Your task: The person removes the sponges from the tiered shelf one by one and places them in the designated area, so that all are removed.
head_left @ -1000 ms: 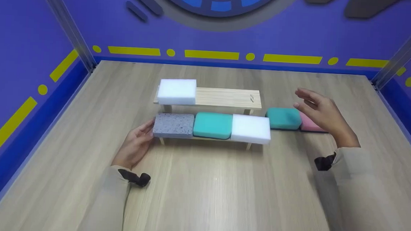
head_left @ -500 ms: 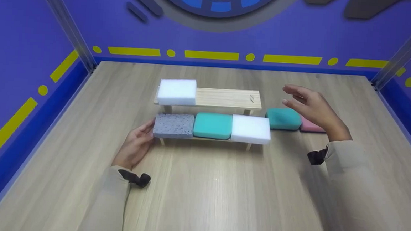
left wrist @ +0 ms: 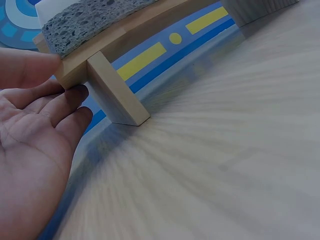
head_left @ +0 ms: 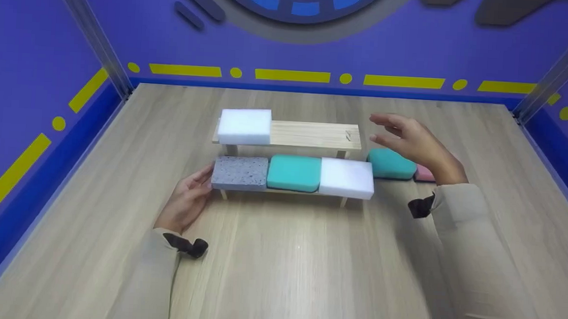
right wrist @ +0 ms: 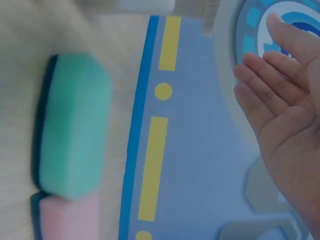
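Note:
My left hand holds the left end of a low wooden shelf, thumb by its front corner and fingertips behind and below the board. On this shelf lie a grey porous sponge, a green sponge and a white foam sponge, side by side. My right hand hovers with nothing in it, fingers loosely extended, above a second green sponge. Part of a pink sponge shows beside that one; my right forearm hides the rest.
Behind the front shelf stands a second wooden shelf, with another white foam sponge on its left end. Blue walls with yellow marks enclose the wooden table at the back and sides.
My right hand has moved left and slightly away from me, from over the pink sponge to over the green one. The left hand, shelves and sponges have stayed put.

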The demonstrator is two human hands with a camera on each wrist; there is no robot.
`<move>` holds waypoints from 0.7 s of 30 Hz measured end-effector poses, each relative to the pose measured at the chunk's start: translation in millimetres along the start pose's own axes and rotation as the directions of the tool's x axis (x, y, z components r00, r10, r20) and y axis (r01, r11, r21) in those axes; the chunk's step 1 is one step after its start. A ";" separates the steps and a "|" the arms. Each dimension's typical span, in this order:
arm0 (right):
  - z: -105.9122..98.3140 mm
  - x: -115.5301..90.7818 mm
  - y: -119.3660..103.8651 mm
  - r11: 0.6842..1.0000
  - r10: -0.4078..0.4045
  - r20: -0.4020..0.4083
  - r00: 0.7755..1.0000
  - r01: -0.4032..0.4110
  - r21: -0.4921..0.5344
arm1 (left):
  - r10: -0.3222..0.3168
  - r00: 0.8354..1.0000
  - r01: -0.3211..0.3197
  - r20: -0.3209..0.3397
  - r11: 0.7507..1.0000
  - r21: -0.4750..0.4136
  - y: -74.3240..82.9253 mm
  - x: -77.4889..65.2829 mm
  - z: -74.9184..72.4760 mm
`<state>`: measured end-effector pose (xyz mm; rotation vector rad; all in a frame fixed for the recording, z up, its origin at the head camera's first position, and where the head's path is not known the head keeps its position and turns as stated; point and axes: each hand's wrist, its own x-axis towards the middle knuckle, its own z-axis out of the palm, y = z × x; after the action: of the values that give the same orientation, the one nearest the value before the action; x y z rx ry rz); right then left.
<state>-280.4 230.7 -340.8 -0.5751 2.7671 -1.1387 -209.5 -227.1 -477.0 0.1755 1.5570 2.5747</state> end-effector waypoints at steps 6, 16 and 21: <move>3.9 9.2 -17.2 1.000 -0.020 0.030 0.999 0.020 -0.019 | -0.001 1.000 0.001 0.002 1.000 -0.015 0.7 0.3 1.1; 16.4 24.1 -39.8 1.000 -0.010 0.084 0.996 0.011 -0.003 | -0.001 1.000 0.001 0.008 1.000 0.002 0.4 0.5 1.2; 25.7 30.6 -48.3 1.000 -0.028 0.089 0.996 0.027 0.015 | -0.003 1.000 0.003 -0.003 1.000 -0.004 -0.1 -0.2 0.0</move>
<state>-288.0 170.9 -323.9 -0.6480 2.6828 -1.1079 -209.2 -227.0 -477.1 0.1688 1.5512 2.5767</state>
